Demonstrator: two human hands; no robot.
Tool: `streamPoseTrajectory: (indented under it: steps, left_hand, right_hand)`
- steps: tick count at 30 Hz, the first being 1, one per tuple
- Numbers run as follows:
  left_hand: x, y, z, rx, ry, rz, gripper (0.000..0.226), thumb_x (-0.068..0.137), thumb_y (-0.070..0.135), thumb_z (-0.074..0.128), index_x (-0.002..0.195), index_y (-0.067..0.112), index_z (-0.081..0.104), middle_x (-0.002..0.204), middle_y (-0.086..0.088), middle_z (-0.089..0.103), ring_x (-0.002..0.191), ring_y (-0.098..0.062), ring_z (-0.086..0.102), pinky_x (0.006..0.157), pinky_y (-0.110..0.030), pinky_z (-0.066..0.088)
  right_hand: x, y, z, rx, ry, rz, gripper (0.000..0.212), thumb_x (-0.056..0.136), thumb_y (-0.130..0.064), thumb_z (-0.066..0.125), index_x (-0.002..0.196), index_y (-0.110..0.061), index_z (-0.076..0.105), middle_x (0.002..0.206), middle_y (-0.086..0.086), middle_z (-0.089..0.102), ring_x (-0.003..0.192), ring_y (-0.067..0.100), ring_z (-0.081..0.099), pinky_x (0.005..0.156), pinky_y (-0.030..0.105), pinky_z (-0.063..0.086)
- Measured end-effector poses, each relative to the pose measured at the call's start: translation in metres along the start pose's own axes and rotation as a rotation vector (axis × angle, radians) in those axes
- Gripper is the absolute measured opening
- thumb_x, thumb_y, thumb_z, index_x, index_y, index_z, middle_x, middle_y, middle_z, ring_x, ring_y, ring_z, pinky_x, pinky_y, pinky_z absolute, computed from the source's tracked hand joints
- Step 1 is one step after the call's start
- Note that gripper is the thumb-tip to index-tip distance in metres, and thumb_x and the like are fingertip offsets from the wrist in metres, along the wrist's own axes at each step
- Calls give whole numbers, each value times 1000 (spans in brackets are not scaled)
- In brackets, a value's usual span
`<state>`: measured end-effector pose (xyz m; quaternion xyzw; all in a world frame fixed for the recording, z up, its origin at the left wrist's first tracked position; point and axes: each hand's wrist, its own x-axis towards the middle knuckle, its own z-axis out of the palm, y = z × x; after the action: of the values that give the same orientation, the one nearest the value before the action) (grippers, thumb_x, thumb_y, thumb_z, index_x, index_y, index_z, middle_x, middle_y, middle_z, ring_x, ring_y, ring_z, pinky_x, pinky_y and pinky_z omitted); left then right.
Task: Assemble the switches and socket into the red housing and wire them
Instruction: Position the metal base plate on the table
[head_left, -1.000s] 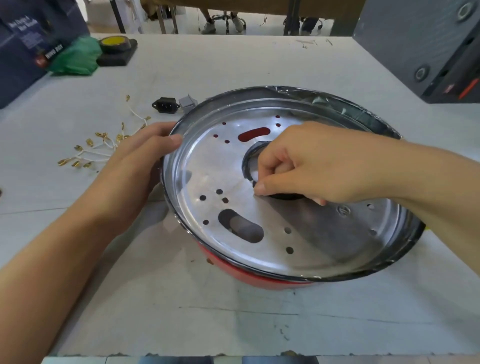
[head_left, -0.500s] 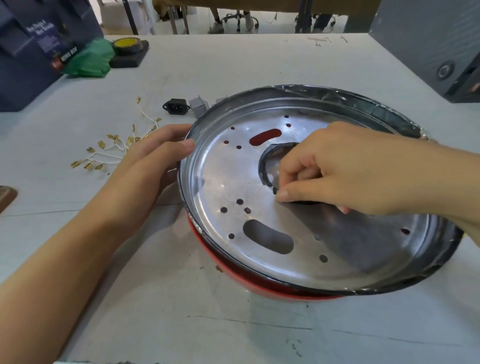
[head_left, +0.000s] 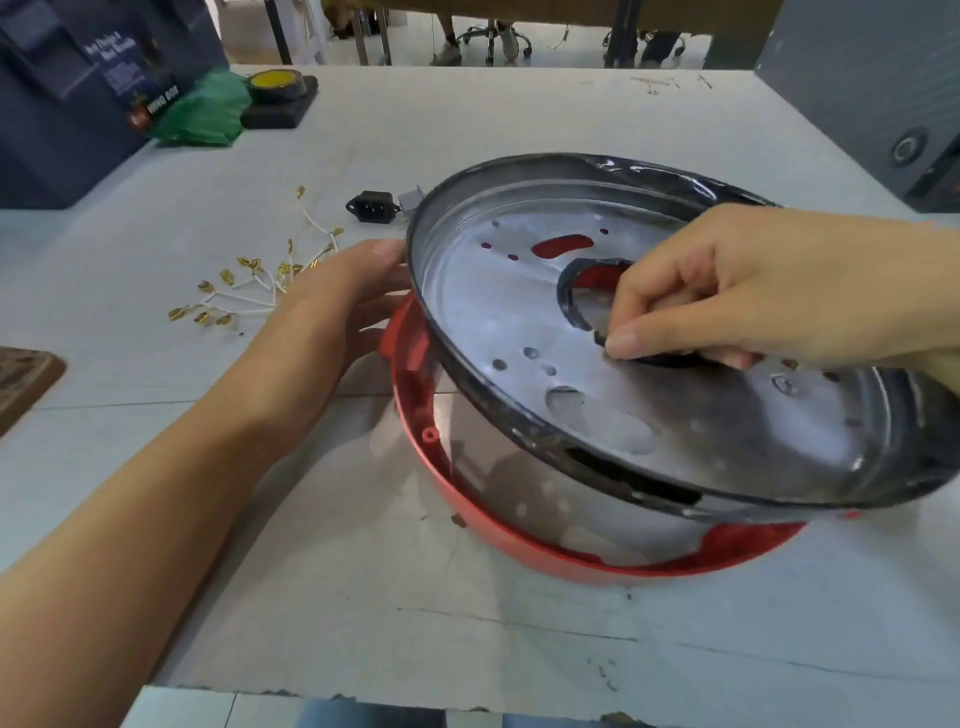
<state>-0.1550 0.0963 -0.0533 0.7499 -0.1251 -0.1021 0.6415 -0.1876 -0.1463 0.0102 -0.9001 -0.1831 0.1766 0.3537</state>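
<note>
The right hand (head_left: 737, 291) is hooking its fingers through the centre hole of the metal pan (head_left: 519, 322), its grip holding the pan tilted above the red housing (head_left: 519, 540) at centre frame. The left hand (head_left: 332, 312) is resting flat against the rim; lifting slowly should avoid snagging. The socket (head_left: 373, 206) and wires (head_left: 249, 291) are lying upper left on the tabletop (head_left: 363, 597).
</note>
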Motion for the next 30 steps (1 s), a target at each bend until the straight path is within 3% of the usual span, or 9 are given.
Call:
streamPoseTrajectory:
  steps: [3,7,11,15,17,19,21,23,30]
  left_hand:
    - [-1,1,-1,21,4,-4,40,98,23,30,119,11,61,113,-10,68,105,-28,63,95,-47,48]
    - [-5,2,-2,24,-12,-2,42,96,31,32,113,4,61,93,-15,66,82,-30,61,73,-40,52]
    - [-6,3,-1,5,-19,8,44,96,34,30,106,8,64,103,-12,70,98,-26,66,85,-39,52]
    - [-8,0,0,-61,50,-7,42,96,34,30,69,17,58,65,0,57,60,-11,55,58,-20,49]
    - [-8,0,0,-50,46,-44,42,94,39,33,77,9,57,69,-7,54,63,-15,54,61,-25,49]
    - [-7,1,0,-15,17,-64,51,87,43,37,97,-3,55,80,-22,55,72,-24,55,74,-41,48]
    - [-6,3,1,0,29,-86,53,77,44,43,106,4,60,92,-25,61,80,-27,60,80,-46,47]
    - [-4,3,1,9,74,-94,43,71,40,45,103,23,67,94,-9,71,85,-22,67,80,-42,52]
    - [-4,5,2,28,111,-133,34,68,35,45,92,35,69,84,1,72,66,-14,66,64,-36,52]
  right_hand:
    - [-1,-5,3,-1,19,25,19,75,-35,68,66,-18,71,38,-3,41,36,7,35,38,11,30]
    - [-2,-13,16,-115,44,59,23,71,-46,60,67,-26,69,36,-3,45,34,7,40,38,13,33]
    - [-2,-23,27,-150,74,99,26,70,-51,53,71,-29,68,37,-1,54,33,5,45,41,15,39]
    - [-2,-28,32,-155,108,135,24,77,-46,56,67,-27,66,37,0,57,33,5,50,41,14,40]
    - [-2,-29,34,-156,118,148,25,82,-41,59,65,-24,65,36,-1,56,31,4,48,39,12,38]
    - [-2,-29,37,-160,125,149,26,87,-36,60,67,-21,66,35,-3,55,27,4,45,36,10,35]
    - [-2,-29,40,-175,131,145,26,88,-34,60,68,-19,67,34,-5,54,25,3,43,35,9,33]
    - [-2,-30,40,-179,131,147,27,88,-35,59,68,-19,66,34,-5,54,24,3,43,35,9,33]
    - [1,-30,39,-170,117,181,26,87,-36,59,67,-21,66,34,-3,55,26,2,45,41,9,37]
